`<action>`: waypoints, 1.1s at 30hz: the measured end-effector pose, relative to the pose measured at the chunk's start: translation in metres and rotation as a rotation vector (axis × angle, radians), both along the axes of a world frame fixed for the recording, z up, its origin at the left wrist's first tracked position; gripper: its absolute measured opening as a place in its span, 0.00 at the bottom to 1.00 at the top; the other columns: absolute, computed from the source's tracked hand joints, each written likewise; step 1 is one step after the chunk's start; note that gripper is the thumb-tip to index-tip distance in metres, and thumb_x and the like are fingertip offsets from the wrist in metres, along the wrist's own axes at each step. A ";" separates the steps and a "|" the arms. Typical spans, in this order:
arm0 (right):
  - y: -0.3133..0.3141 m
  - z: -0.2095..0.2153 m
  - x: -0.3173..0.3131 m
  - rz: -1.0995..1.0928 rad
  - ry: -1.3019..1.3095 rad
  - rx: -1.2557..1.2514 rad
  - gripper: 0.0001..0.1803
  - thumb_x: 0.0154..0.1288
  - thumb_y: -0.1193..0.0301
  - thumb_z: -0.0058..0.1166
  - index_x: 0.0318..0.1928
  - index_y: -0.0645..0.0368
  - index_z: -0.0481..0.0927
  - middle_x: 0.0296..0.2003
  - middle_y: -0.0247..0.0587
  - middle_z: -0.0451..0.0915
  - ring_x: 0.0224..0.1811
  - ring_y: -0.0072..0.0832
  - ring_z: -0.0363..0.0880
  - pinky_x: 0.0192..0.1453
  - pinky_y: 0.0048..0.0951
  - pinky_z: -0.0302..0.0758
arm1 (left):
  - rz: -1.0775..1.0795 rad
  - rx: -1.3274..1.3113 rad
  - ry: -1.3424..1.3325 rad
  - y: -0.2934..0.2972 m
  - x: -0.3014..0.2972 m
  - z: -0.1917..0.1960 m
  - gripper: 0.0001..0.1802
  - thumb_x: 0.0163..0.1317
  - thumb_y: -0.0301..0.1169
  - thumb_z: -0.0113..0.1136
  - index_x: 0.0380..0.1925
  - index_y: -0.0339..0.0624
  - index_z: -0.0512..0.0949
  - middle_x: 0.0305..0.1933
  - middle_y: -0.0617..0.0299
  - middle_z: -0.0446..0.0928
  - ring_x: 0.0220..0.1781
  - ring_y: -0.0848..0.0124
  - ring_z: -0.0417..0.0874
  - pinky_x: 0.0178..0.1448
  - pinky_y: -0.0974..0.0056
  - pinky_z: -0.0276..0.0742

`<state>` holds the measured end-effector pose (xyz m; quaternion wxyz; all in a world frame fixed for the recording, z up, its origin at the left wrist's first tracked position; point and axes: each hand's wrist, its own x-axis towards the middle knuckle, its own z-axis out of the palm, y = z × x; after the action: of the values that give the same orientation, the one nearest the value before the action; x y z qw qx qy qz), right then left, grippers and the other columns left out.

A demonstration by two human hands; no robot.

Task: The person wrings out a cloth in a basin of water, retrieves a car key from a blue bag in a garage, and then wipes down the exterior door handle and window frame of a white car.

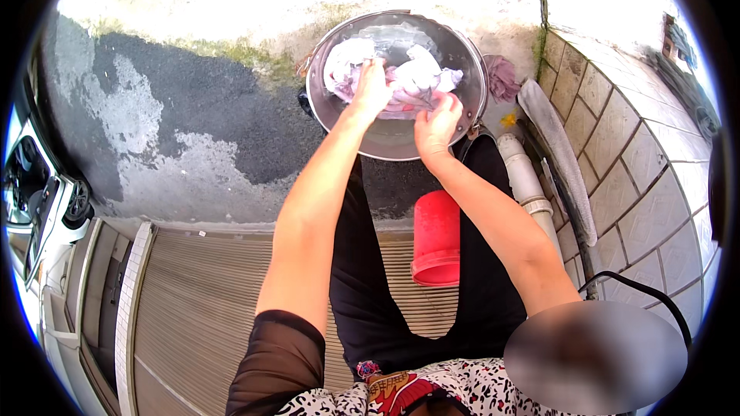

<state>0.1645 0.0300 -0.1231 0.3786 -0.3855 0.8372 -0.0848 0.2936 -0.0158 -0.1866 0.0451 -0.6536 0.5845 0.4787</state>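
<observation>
A round metal basin (470,69) holds water and a wet bundle of white and pale pink cloth (416,77). My left hand (372,91) reaches over the basin from the near side, its fingers closed on the left part of the cloth. At the cloth's near right edge, my right hand (438,122) pinches a fold between thumb and fingers. The fingertips of both hands are partly hidden by the fabric. Whether this is one piece of cloth or more, I cannot tell.
A red plastic bucket (437,240) lies between my legs. To the right run a pale pipe (520,173) and a long grey padded strip (561,158) beside a tiled wall (617,162). A mauve cloth (502,78) lies past the basin. A car (38,192) stands far left.
</observation>
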 end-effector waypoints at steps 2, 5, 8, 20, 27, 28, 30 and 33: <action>0.016 -0.026 -0.010 0.152 -0.264 0.379 0.21 0.50 0.77 0.51 0.48 0.62 0.70 0.50 0.52 0.66 0.52 0.43 0.65 0.55 0.35 0.64 | -0.426 0.197 -0.142 -0.023 -0.018 -0.014 0.31 0.47 0.40 0.64 0.49 0.35 0.70 0.58 0.40 0.64 0.58 0.49 0.67 0.61 0.55 0.64; 0.036 -0.063 -0.001 -0.433 -0.600 0.958 0.20 0.55 0.69 0.50 0.50 0.58 0.70 0.50 0.48 0.70 0.49 0.39 0.68 0.51 0.44 0.66 | -0.581 0.517 -0.105 -0.028 -0.024 -0.025 0.35 0.43 0.49 0.65 0.48 0.37 0.73 0.59 0.42 0.64 0.60 0.52 0.67 0.63 0.55 0.62; 0.030 -0.077 0.007 -0.777 -0.610 0.910 0.21 0.59 0.63 0.48 0.52 0.57 0.69 0.49 0.43 0.73 0.50 0.37 0.71 0.50 0.49 0.66 | -0.273 0.544 -0.095 -0.014 -0.021 -0.026 0.35 0.41 0.51 0.65 0.44 0.37 0.76 0.50 0.43 0.73 0.54 0.55 0.74 0.57 0.56 0.68; -0.001 0.047 -0.049 -0.794 -0.870 0.210 0.13 0.64 0.66 0.50 0.36 0.65 0.80 0.30 0.31 0.79 0.33 0.18 0.74 0.39 0.21 0.69 | 0.895 -0.220 0.289 0.025 0.011 0.140 0.03 0.58 0.19 0.46 0.28 0.31 0.70 0.21 0.66 0.69 0.24 0.79 0.66 0.29 0.70 0.66; -0.008 0.144 -0.085 -0.487 -0.916 0.130 0.13 0.67 0.68 0.46 0.41 0.66 0.78 0.32 0.23 0.73 0.34 0.09 0.65 0.38 0.13 0.62 | 0.740 -0.282 0.112 -0.001 0.041 0.210 0.05 0.59 0.24 0.51 0.26 0.33 0.71 0.18 0.65 0.68 0.23 0.80 0.65 0.27 0.70 0.65; -0.015 0.153 -0.090 -0.477 -0.932 0.111 0.14 0.67 0.68 0.46 0.44 0.67 0.77 0.35 0.26 0.75 0.36 0.10 0.66 0.41 0.15 0.64 | 0.673 -0.231 0.037 -0.009 0.045 0.215 0.06 0.59 0.25 0.52 0.26 0.33 0.72 0.18 0.63 0.70 0.22 0.79 0.67 0.26 0.69 0.66; -0.025 0.162 -0.093 -0.442 -0.927 0.083 0.17 0.68 0.67 0.45 0.48 0.69 0.75 0.40 0.32 0.77 0.42 0.15 0.70 0.50 0.19 0.66 | 0.523 -0.179 -0.052 -0.014 0.047 0.213 0.09 0.59 0.29 0.55 0.27 0.33 0.72 0.18 0.56 0.73 0.20 0.71 0.73 0.27 0.65 0.69; -0.008 0.127 -0.087 -0.491 -0.782 0.158 0.19 0.69 0.66 0.43 0.48 0.71 0.74 0.40 0.33 0.77 0.42 0.16 0.70 0.51 0.19 0.66 | 0.266 -0.178 -0.103 -0.008 0.035 0.189 0.22 0.54 0.34 0.59 0.44 0.28 0.69 0.28 0.39 0.76 0.32 0.47 0.80 0.35 0.54 0.74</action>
<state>0.0777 0.0222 0.0035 0.6628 -0.0850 0.7019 -0.2466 0.3286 -0.0239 0.0024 -0.0469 -0.7502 0.5299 0.3927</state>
